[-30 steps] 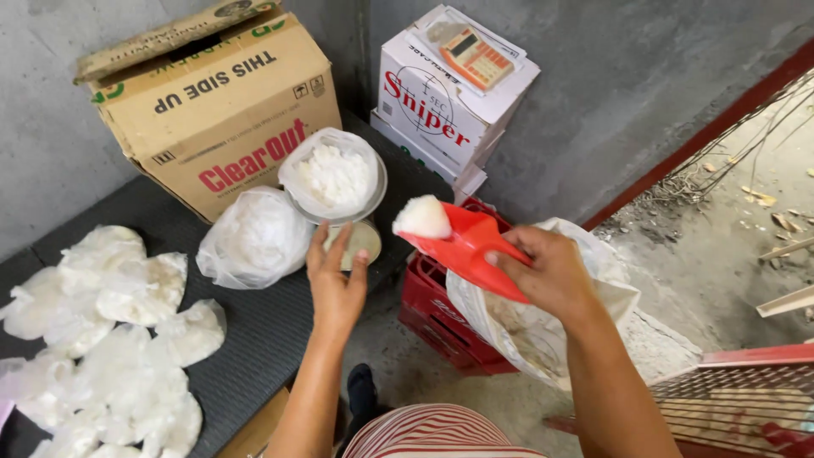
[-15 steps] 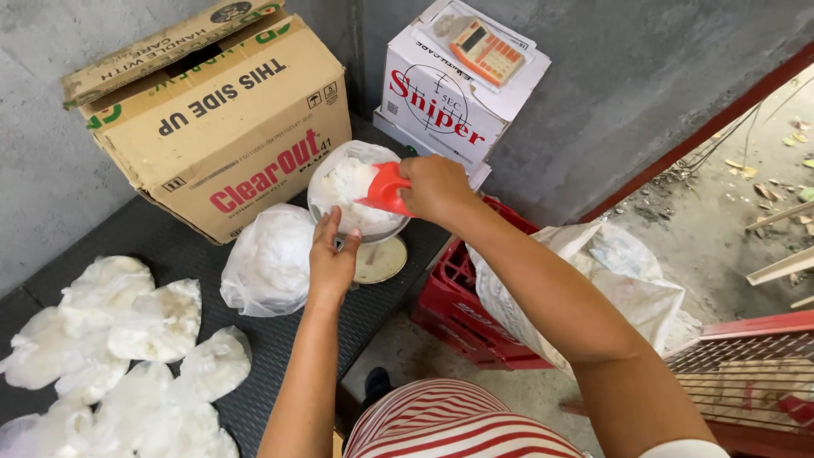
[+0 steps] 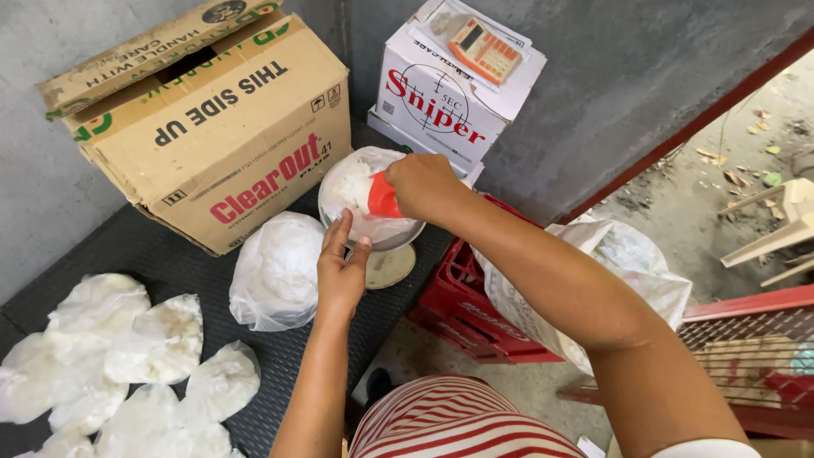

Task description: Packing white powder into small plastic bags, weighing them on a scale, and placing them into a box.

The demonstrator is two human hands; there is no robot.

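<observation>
Dark ribbed bench [image 3: 144,254] against grey concrete wall [image 3: 610,76]; dirt ground to the right. Brown carton [image 3: 212,127] and white box [image 3: 449,93] at the back, red crate [image 3: 462,297] w/ big sack [image 3: 627,271] beside. Right hand [image 3: 428,187] clenched on red scoop [image 3: 383,197], tipped into clear bag [image 3: 360,191] on scale pan. Left hand [image 3: 341,273] open, fingers touching bag's front. Scoop mostly hidden; scale dial not readable. Filled bags [image 3: 127,356] cut off lower left.

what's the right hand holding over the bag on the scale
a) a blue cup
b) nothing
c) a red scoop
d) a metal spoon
c: the right hand grips a red scoop tipped into the clear bag of white powder, which the left hand steadies from below.
</observation>
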